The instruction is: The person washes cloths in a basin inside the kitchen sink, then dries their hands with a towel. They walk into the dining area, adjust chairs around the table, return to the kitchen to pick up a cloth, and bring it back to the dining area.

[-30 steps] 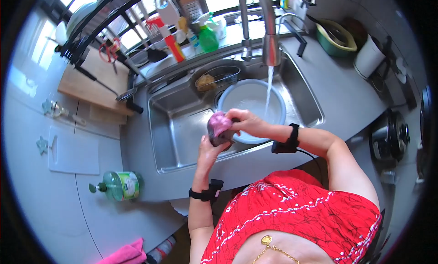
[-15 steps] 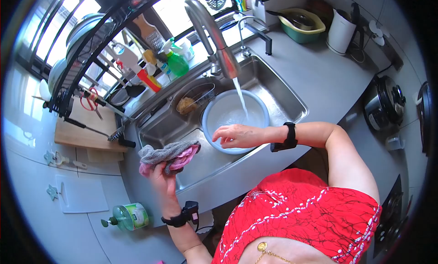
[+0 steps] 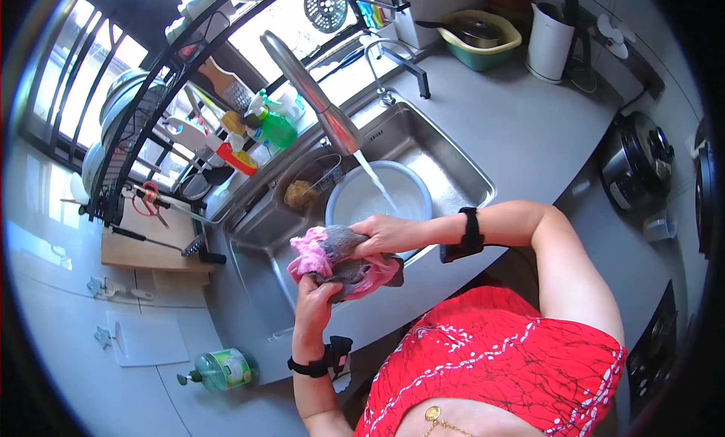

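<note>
A pink and grey cloth (image 3: 362, 275) is held between both hands over the front edge of the sink (image 3: 257, 290). My left hand (image 3: 313, 305) grips its lower left part, with the thumb on top. My right hand (image 3: 381, 235) pinches the grey upper part. Behind the cloth, a round light-blue basin (image 3: 427, 199) stands in the sink, its near side partly hidden by my right hand. Water runs into it from the metal faucet (image 3: 321, 101).
A small wire basket (image 3: 325, 176) with a yellowish scrubber sits at the sink's back left. A green soap bottle (image 3: 226, 370) stands left. At the back right are a green bowl (image 3: 483, 56) and a white kettle (image 3: 549, 44); a black cooker (image 3: 634, 165) is at right.
My left hand has brought the cloth rightward, and my right hand, empty half a second ago, has taken hold of it. The cloth is more spread out. The camera view has shifted.
</note>
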Demonstrator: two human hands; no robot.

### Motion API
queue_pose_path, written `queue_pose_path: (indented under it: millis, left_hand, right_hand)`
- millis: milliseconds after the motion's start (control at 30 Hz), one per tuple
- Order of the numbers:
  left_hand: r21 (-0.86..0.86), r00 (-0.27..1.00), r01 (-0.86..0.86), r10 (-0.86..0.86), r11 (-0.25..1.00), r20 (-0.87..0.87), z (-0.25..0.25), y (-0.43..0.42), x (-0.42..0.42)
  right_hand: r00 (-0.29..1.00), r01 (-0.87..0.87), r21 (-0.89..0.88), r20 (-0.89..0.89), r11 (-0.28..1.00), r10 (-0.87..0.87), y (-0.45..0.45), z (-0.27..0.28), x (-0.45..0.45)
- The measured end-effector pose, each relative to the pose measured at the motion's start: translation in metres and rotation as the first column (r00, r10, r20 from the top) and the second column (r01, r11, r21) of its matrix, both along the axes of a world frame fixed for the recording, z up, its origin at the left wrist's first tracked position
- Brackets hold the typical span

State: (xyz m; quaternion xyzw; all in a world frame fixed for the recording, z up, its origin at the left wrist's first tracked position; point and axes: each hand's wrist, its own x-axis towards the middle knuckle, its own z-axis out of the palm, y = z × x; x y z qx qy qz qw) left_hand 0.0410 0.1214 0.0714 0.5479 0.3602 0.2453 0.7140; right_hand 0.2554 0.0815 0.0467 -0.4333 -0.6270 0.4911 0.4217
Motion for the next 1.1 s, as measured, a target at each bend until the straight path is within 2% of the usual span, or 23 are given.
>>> queue_pose_path:
  millis: [33,67,133,167,233,267,300,333,367,400,500,600,633,733,767,800,867,900,1000,1033,1100]
  left_hand:
    - [-0.012,1.000,-0.004,0.004,1.000,0.024,0.000,-0.004,0.006]
    - [-0.021,0.999,0.000,0.001,1.000,0.049,-0.001,-0.007,0.010]
    - [0.094,0.999,0.033,-0.034,0.995,0.011,-0.006,-0.011,0.018]
    - [0.174,0.999,0.020,-0.015,0.985,-0.030,-0.006,-0.015,0.025]
    - [0.300,0.994,-0.011,0.043,0.954,-0.101,-0.004,-0.018,0.031]
    - [0.304,0.994,-0.046,0.075,0.952,-0.084,-0.008,-0.018,0.027]
    - [0.309,0.993,-0.077,0.102,0.948,-0.064,-0.017,-0.014,0.023]
    - [0.312,0.991,-0.107,0.125,0.944,-0.040,-0.021,-0.012,0.023]
    - [0.176,0.997,-0.062,0.067,0.982,-0.023,-0.016,-0.011,0.020]
    - [0.140,0.996,-0.084,0.083,0.987,0.012,-0.018,-0.014,0.022]
    - [-0.002,0.982,-0.109,0.108,0.994,0.155,-0.018,-0.020,0.029]
    - [-0.168,0.949,-0.076,0.123,0.983,0.289,0.004,-0.030,0.042]
    - [-0.168,0.943,-0.069,0.119,0.983,0.310,0.002,-0.031,0.043]
    - [0.026,0.971,-0.137,0.129,0.990,0.203,0.000,-0.036,0.055]
    - [0.069,0.997,-0.043,0.038,0.997,0.072,-0.009,-0.032,0.051]
    - [0.284,0.999,-0.035,0.044,0.958,-0.028,-0.012,-0.032,0.052]
    - [0.653,0.969,0.055,0.118,0.755,-0.218,-0.014,-0.032,0.055]
    - [0.543,0.962,0.032,0.122,0.839,-0.246,-0.015,-0.031,0.052]
    - [0.473,0.971,-0.184,0.234,0.862,-0.049,-0.016,-0.022,0.046]
    - [0.383,0.972,-0.218,0.234,0.898,0.004,-0.011,-0.021,0.046]
    - [0.251,0.956,-0.292,0.274,0.923,0.105,0.002,-0.021,0.046]
  right_hand:
    - [1.000,0.017,0.110,0.009,0.994,-0.019,-0.003,-0.006,0.002]
    - [0.999,-0.004,0.059,0.036,0.998,0.002,-0.008,-0.007,0.006]
    - [0.996,-0.030,-0.049,0.086,0.998,0.034,-0.023,0.006,0.013]
    - [0.997,-0.019,0.081,0.075,0.997,0.013,-0.029,0.010,0.015]
    - [1.000,-0.018,-0.016,0.008,1.000,0.018,-0.039,0.015,0.024]
    - [0.999,-0.030,-0.065,-0.027,0.997,0.028,-0.042,0.015,0.029]
    - [0.996,0.011,-0.025,-0.089,1.000,-0.013,-0.045,0.014,0.036]
    - [0.996,-0.016,-0.202,-0.085,0.979,-0.002,-0.046,0.013,0.048]
    - [0.998,0.050,-0.111,-0.022,0.993,-0.052,-0.047,0.012,0.056]
    - [0.994,0.109,-0.014,0.033,0.994,-0.109,-0.048,0.010,0.061]
    - [0.992,0.117,-0.096,-0.036,0.988,-0.121,-0.055,0.014,0.070]
    - [0.970,0.124,-0.133,-0.194,0.983,-0.148,-0.061,0.013,0.077]
    - [0.960,0.119,-0.120,-0.241,0.986,-0.145,-0.059,0.004,0.082]
    - [0.910,-0.044,-0.200,-0.413,0.979,-0.043,-0.057,0.008,0.092]
    - [0.886,-0.019,-0.210,-0.457,0.978,-0.081,-0.057,0.009,0.094]
    - [0.867,0.005,-0.228,-0.484,0.974,-0.118,-0.057,0.012,0.095]
    - [0.823,0.053,-0.270,-0.533,0.961,-0.195,-0.059,0.021,0.101]
    - [0.802,0.089,-0.255,-0.555,0.963,-0.221,-0.055,0.003,0.110]
    - [0.806,0.111,-0.299,-0.531,0.948,-0.261,-0.058,-0.001,0.117]
    - [0.833,0.089,-0.333,-0.491,0.939,-0.254,-0.058,-0.001,0.118]
    - [0.881,0.158,-0.324,-0.379,0.933,-0.281,-0.056,-0.001,0.114]
